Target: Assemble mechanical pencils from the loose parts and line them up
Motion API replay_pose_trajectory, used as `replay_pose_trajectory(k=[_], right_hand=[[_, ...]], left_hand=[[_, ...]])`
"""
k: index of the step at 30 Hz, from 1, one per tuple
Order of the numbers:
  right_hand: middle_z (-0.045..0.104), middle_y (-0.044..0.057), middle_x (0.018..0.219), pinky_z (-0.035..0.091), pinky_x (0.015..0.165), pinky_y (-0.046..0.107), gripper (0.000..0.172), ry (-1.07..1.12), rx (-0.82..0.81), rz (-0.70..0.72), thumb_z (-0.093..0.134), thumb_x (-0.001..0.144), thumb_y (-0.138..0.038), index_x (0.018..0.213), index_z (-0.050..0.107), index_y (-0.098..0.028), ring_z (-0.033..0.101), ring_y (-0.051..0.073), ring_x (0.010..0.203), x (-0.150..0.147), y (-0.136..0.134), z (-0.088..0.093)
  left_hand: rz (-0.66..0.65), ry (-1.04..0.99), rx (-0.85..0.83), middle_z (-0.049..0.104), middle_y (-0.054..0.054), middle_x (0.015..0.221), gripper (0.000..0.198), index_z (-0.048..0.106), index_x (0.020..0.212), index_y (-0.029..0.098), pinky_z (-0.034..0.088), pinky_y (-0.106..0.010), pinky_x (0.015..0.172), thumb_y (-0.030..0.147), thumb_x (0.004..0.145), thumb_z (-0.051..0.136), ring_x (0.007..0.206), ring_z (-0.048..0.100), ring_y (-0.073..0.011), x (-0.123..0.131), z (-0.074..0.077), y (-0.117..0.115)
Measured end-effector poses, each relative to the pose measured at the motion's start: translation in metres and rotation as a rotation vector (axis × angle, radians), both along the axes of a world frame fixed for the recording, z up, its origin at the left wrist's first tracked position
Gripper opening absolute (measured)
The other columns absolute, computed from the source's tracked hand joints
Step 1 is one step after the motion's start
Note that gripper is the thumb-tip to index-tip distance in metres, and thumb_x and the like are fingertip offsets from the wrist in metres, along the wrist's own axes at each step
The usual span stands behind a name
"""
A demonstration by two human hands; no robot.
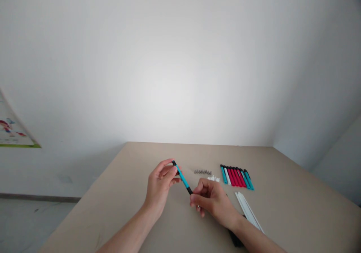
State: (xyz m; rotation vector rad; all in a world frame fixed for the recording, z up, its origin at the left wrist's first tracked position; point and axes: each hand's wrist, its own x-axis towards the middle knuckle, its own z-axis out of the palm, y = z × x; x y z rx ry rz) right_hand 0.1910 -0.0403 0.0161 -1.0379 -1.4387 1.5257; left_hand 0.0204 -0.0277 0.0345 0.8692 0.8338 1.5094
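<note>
A blue ballpoint pen point(183, 179) with black ends slants between my two hands above the table. My left hand point(161, 183) grips its upper part, a fingertip resting at the black top end. Around the black lower grip close the thumb and fingers of my right hand point(210, 199); a silvery tip shows just below them. Beyond my right hand lie a row of small metal springs point(202, 172) and some little white plastic parts point(213, 179), partly hidden by its knuckles.
Several pen barrels point(236, 177) in blue, white and red lie side by side at the right. Thin white refills point(249, 211) rest near my right forearm, which partly covers a black object point(235, 239). The beige table point(158, 151) meets a white wall.
</note>
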Motion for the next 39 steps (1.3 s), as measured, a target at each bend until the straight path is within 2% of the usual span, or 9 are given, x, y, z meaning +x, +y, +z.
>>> replay_pose_trajectory(k=[3, 10, 15, 22, 27, 30, 36, 38, 39], right_hand=[[0.066, 0.000, 0.058, 0.041, 0.040, 0.020, 0.040, 0.011, -0.012, 0.025, 0.078, 0.063, -0.043, 0.067, 0.046, -0.018, 0.052, 0.009, 0.044, -0.001, -0.002, 0.001], [0.070, 0.005, 0.067, 0.044, 0.044, 0.021, 0.037, 0.058, -0.023, 0.121, 0.072, 0.071, -0.043, 0.074, 0.045, -0.018, 0.059, 0.012, 0.053, -0.002, -0.005, 0.007], [0.071, 0.006, 0.072, 0.043, 0.046, 0.021, 0.034, 0.034, -0.017, 0.192, 0.067, 0.077, -0.044, 0.079, 0.044, -0.018, 0.059, 0.012, 0.055, -0.001, -0.006, 0.005], [0.070, 0.003, 0.067, 0.040, 0.046, 0.019, 0.032, 0.009, -0.038, 0.267, 0.065, 0.079, -0.041, 0.079, 0.042, -0.019, 0.049, 0.006, 0.044, -0.006, -0.014, 0.001], [0.070, 0.004, 0.069, 0.041, 0.046, 0.020, 0.034, 0.032, -0.024, 0.242, 0.064, 0.079, -0.044, 0.081, 0.042, -0.019, 0.051, 0.008, 0.046, -0.007, -0.012, 0.004], [0.069, 0.005, 0.071, 0.042, 0.046, 0.021, 0.032, 0.001, -0.003, 0.203, 0.062, 0.080, -0.044, 0.082, 0.043, -0.018, 0.052, 0.009, 0.049, -0.005, -0.009, 0.005], [0.069, 0.004, 0.073, 0.041, 0.051, 0.022, 0.022, -0.246, 0.153, 0.147, 0.053, 0.087, -0.037, 0.094, 0.055, -0.016, 0.053, 0.010, 0.055, 0.002, -0.009, 0.005], [0.068, 0.003, 0.073, 0.040, 0.052, 0.022, 0.022, -0.292, 0.198, 0.144, 0.051, 0.088, -0.036, 0.097, 0.056, -0.017, 0.052, 0.010, 0.055, 0.004, -0.010, 0.005], [0.068, 0.003, 0.073, 0.039, 0.052, 0.022, 0.023, -0.301, 0.211, 0.143, 0.050, 0.089, -0.037, 0.097, 0.057, -0.017, 0.052, 0.010, 0.054, 0.004, -0.010, 0.006]], left_hand=[[-0.013, 0.008, 0.014, 0.071, -0.008, 0.083, 0.039, 0.062, 0.102, 0.014, 0.054, -0.031, 0.065, 0.031, 0.069, 0.077, 0.078, 0.067, -0.0223, 0.001, 0.000, -0.001], [-0.096, 0.027, 0.007, 0.070, -0.008, 0.084, 0.059, 0.049, 0.124, 0.015, 0.054, -0.033, 0.065, 0.032, 0.074, 0.074, 0.077, 0.067, -0.0224, 0.003, 0.001, -0.006], [-0.097, 0.121, 0.042, 0.067, -0.003, 0.075, 0.048, 0.050, 0.119, 0.017, 0.053, -0.030, 0.061, 0.029, 0.077, 0.070, 0.070, 0.064, -0.0185, 0.003, 0.003, -0.008], [-0.128, 0.280, 0.087, 0.062, 0.000, 0.070, 0.033, 0.059, 0.107, 0.015, 0.052, -0.025, 0.058, 0.027, 0.078, 0.068, 0.062, 0.059, -0.0132, 0.001, 0.000, -0.007], [-0.208, 0.259, 0.096, 0.063, 0.000, 0.075, 0.059, 0.041, 0.131, 0.017, 0.052, -0.027, 0.061, 0.032, 0.080, 0.067, 0.064, 0.060, -0.0134, 0.003, 0.000, -0.009], [-0.255, 0.280, 0.074, 0.065, -0.003, 0.076, 0.060, 0.042, 0.128, 0.012, 0.052, -0.029, 0.066, 0.037, 0.079, 0.067, 0.067, 0.061, -0.0155, 0.005, -0.003, -0.009], [-0.106, 0.527, -0.081, 0.066, -0.005, 0.073, 0.049, 0.059, 0.111, 0.013, 0.044, -0.023, 0.051, 0.050, 0.080, 0.058, 0.060, 0.059, -0.0152, -0.014, -0.015, 0.015], [0.042, 0.786, -0.100, 0.063, -0.001, 0.064, 0.035, 0.065, 0.093, 0.015, 0.039, -0.021, 0.047, 0.046, 0.081, 0.055, 0.054, 0.056, -0.0140, -0.030, -0.018, 0.029], [0.092, 0.838, -0.109, 0.061, 0.000, 0.059, 0.027, 0.066, 0.082, 0.015, 0.038, -0.020, 0.048, 0.041, 0.079, 0.058, 0.053, 0.055, -0.0137, -0.040, -0.020, 0.037]])
